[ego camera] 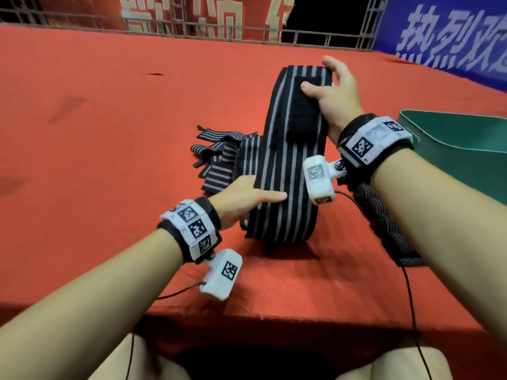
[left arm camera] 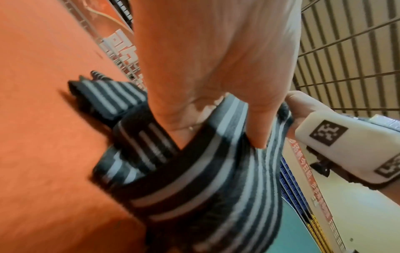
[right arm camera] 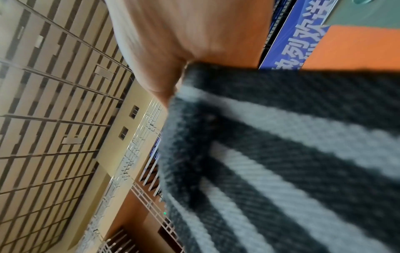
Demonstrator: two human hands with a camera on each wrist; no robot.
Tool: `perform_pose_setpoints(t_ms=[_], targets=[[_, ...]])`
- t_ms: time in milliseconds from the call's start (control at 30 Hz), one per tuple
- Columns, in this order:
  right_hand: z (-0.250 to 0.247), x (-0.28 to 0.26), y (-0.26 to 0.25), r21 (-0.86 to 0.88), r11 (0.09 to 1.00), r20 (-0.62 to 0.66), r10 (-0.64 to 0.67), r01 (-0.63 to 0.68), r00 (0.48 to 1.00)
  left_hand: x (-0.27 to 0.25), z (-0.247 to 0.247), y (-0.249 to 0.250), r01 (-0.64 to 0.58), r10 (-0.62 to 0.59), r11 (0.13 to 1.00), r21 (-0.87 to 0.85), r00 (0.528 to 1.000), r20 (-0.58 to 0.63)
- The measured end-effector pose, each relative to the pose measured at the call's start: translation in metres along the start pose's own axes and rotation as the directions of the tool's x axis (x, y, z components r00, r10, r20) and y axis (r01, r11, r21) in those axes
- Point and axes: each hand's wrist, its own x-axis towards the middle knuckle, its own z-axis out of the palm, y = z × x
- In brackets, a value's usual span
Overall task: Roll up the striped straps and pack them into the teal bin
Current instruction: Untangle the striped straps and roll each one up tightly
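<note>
At frame centre both hands stretch one striped strap (ego camera: 285, 171) above the red counter (ego camera: 109, 119): right hand (ego camera: 333, 97) pinches its top end, left hand (ego camera: 241, 198) grips its lower part. The teal bin (ego camera: 461, 149) sits at right edge, contents unseen

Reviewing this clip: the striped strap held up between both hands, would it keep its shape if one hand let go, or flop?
Probably flop: the striped strap arches between the right hand and the left hand and sags onto the red table. It looks light, held by fingertips. The woven weave in the right wrist view suggests it grips rather than slips.
</note>
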Motion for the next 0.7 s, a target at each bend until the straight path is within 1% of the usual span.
perform_pose_setpoints(t_ms=[100,233,367,433,533,600,667,700], targets=[[-0.008,0.012,0.012,-0.067,0.998,-0.029,0.015,-0.016,0.999,-0.001,0.006,-0.011,0.099,-0.091,0.989,-0.115,0.993,0.072],[-0.017,0.021,0.025,-0.015,0.999,-0.068,0.048,-0.049,0.997,-0.009,0.013,-0.002,0.197,-0.173,0.956,-0.217,0.977,0.121],[-0.023,0.025,0.029,0.076,0.995,-0.127,0.072,-0.062,0.989,-0.014,0.014,-0.008,0.181,-0.154,0.978,-0.108,0.964,0.216],[-0.026,0.025,0.030,0.081,0.994,-0.130,0.079,-0.069,0.988,-0.013,0.014,-0.016,0.199,-0.178,0.977,-0.075,0.957,0.228],[-0.027,0.021,0.033,0.064,0.995,-0.120,0.080,-0.073,0.990,-0.008,0.012,-0.026,0.233,-0.209,0.968,-0.088,0.953,0.220],[-0.027,0.016,0.032,0.090,0.993,-0.098,0.083,-0.074,0.992,-0.005,0.008,-0.028,0.252,-0.232,0.965,-0.065,0.946,0.227],[-0.025,0.008,0.028,0.187,0.977,-0.051,0.116,-0.104,0.992,-0.002,0.002,-0.028,0.241,-0.234,0.970,0.009,0.929,0.288],[-0.024,0.002,0.025,0.239,0.963,-0.016,0.132,-0.124,0.991,0.000,0.000,-0.024,0.221,-0.221,0.975,0.032,0.932,0.286]])
